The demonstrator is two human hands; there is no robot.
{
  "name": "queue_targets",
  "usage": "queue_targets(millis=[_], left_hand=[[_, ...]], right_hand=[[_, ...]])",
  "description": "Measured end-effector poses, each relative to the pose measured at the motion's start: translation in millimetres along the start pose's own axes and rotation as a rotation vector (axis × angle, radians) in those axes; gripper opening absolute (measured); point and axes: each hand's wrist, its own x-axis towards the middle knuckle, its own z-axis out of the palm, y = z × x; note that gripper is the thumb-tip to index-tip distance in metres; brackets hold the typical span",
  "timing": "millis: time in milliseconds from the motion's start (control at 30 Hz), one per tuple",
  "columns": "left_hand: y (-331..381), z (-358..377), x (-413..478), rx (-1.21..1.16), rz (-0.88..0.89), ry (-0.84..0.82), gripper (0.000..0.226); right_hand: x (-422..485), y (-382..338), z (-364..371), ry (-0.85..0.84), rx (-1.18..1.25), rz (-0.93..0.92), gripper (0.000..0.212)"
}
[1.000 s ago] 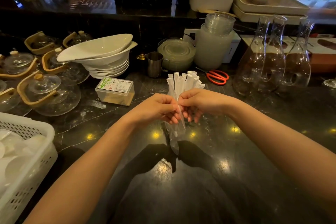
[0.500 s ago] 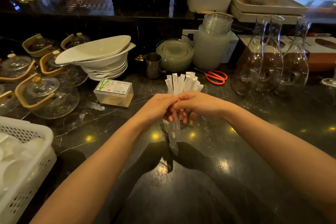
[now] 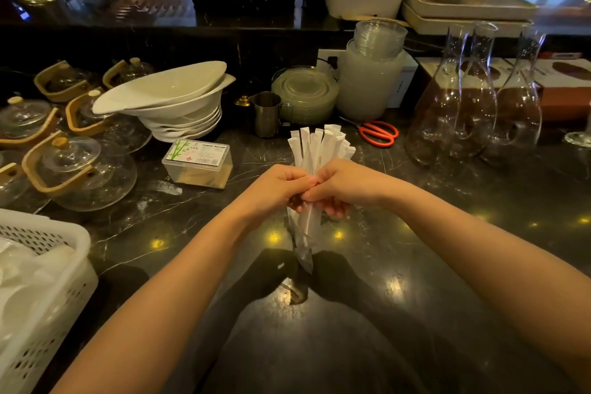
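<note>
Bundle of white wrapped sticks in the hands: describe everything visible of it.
The bundle is a sheaf of slim sticks in white paper sleeves, fanned out at the top. It stands nearly upright over the dark counter. The left hand and the right hand grip its middle with curled fingers, hiding that part. Below them, clear plastic wrap hangs round its lower end; whether it touches the counter cannot be told.

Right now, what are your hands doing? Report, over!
Left hand and right hand both grip the bundle of white wrapped sticks, held upright. Metal cup and scissors behind it, apart. Over.
</note>
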Motion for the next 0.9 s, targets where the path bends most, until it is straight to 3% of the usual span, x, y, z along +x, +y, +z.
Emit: queue_targets(millis=[100, 200, 367, 433, 533, 700, 800, 900], left_hand=[[0, -2, 0, -0.008, 0.007, -0.022, 0.028], [1, -4, -2, -0.064, 0.018, -0.021, 0.028], [0, -1, -3, -0.296, 0.027, 0.06, 0.028], [0, 1, -2, -0.331, 0.045, 0.078, 0.03], [-1, 3, -3, -0.372, 0.086, 0.087, 0.033], [-6, 6, -2, -0.485, 0.065, 0.229, 0.042], [-8, 0, -3, -0.323, 0.033, 0.24, 0.04], [-6, -12, -9, 0.029, -0.033, 0.304, 0.036]], right_hand=[[-1, 2, -3, -0.036, 0.1, 0.004, 0.045], [3, 7, -4, -0.096, 0.305, -0.005, 0.03], [17, 20, 5, -0.083, 0.691, -0.07, 0.036], [19, 23, 9, -0.095, 0.778, -0.107, 0.023], [20, 24, 14, -0.104, 0.852, -0.147, 0.021], [17, 24, 14, 0.018, 1.083, -0.132, 0.053], [15, 24, 13, 0.134, 0.846, -0.106, 0.047], [10, 27, 8, 0.315, 0.282, -0.034, 0.041]])
